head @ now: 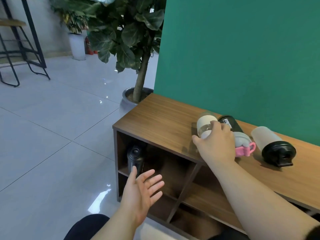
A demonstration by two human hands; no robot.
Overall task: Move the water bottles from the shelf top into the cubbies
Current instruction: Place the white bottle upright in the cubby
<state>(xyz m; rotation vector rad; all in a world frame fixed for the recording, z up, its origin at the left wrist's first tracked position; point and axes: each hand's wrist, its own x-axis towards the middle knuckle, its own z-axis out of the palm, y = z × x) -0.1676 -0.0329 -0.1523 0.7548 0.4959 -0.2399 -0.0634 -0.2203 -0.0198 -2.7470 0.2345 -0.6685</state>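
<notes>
Three bottles lie on the wooden shelf top (155, 116). My right hand (216, 144) is closed around the clear bottle with a beige sleeve (205, 124). Right beside it lies a black bottle with a grey lid and pink handle (230, 125). Farther right rests a frosted bottle with a black cap (270, 142). A dark bottle (135, 156) stands upright in the upper-left cubby. My left hand (142, 189) hovers in front of the cubbies, fingers spread, holding nothing.
A green wall (242, 58) rises directly behind the shelf. A potted tree (136, 49) stands at the shelf's left end. Diagonal dividers (188, 187) split the lower cubbies. Metal stools (20, 49) stand far left on the tiled floor.
</notes>
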